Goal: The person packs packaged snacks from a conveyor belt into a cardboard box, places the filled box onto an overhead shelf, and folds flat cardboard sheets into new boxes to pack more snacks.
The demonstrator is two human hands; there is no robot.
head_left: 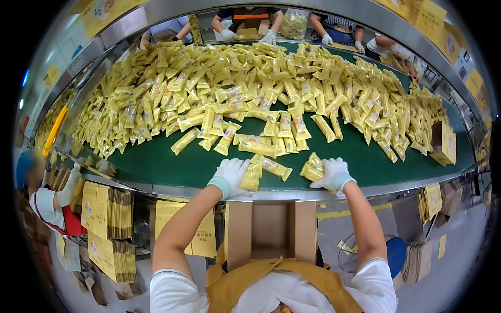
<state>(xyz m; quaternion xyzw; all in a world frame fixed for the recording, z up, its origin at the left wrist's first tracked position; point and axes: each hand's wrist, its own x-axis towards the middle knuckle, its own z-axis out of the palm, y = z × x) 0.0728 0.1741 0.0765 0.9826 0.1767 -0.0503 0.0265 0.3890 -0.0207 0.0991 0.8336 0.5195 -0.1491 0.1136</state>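
My left hand (pixel 229 176), in a white glove, curls round the side of a few yellow wrapped snack packets (pixel 251 175) standing near the belt's front edge. My right hand (pixel 334 175), gloved too, grips another small bunch of yellow snack packets (pixel 312 167). Between the two bunches, one loose packet (pixel 277 169) lies at a slant. Below my hands an open cardboard box (pixel 240 229) sits against my apron, its flaps spread and brown inner walls showing. How many packets each hand has is hard to make out.
A large heap of yellow packets (pixel 209 78) covers much of the green belt (pixel 156 161). A small carton (pixel 443 143) stands at the right. Stacks of flat cartons (pixel 107 214) are at the left beside a co-worker (pixel 57 208). Other co-workers' gloved hands (pixel 228 35) are across the belt.
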